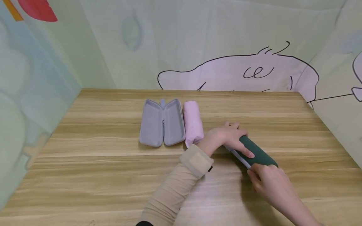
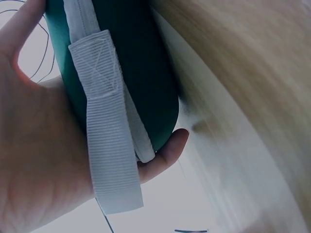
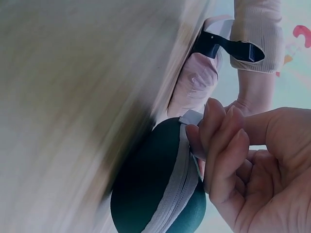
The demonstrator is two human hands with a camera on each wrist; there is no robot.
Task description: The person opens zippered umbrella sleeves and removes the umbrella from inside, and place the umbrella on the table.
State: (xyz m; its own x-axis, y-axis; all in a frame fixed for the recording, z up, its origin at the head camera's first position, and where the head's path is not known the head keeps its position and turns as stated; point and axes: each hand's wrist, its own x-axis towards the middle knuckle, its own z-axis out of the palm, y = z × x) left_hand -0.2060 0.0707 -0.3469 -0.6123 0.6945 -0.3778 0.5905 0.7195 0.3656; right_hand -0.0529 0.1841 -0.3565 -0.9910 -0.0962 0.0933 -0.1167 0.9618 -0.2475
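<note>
A dark green zip case (image 1: 258, 153) lies slanted at the right of the table. My left hand (image 1: 233, 138) grips its far end, fingers spread over it and thumb along the top. In the left wrist view, a pale ribbed strap (image 2: 112, 145) hangs from the case's end beside the palm. At the near end is my right hand (image 1: 272, 180). In the right wrist view, its curled fingers (image 3: 226, 162) pinch at the pale zipper (image 3: 177, 189) that runs around the case. The zipper pull itself is hidden behind those fingers.
Left of my left hand, an unfolded grey case (image 1: 151, 128) lies with both halves facing up. A pink wrapped roll (image 1: 193, 121) sits beside it, close to my left wrist. A printed cloth wall (image 1: 198, 37) borders the wooden table (image 1: 99, 175) at the back.
</note>
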